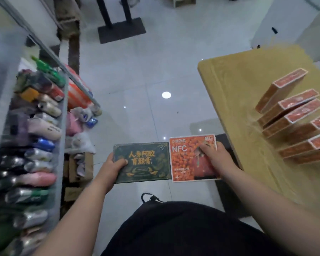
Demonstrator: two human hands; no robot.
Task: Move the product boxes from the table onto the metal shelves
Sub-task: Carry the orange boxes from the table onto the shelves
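My left hand (112,168) grips the left edge of a dark green box (146,161) with gold lettering, thumb on its face. My right hand (217,156) grips the right side of an orange box marked NFC (185,157), fingers over its front. Both boxes are held flat, side by side, above the floor between the shelf and the table. Several more orange boxes (292,115) stand on edge in a leaning row on the table (229,85) with a yellow cloth at the right. The metal shelf (62,145) runs along the left.
The shelf tier below me is packed with several shiny pouches and packets (35,145). Bags and cardboard boxes (79,159) sit on the floor under the shelf. A black stand base (121,30) is on the tiled floor ahead. A dark mat (227,182) lies by the table.
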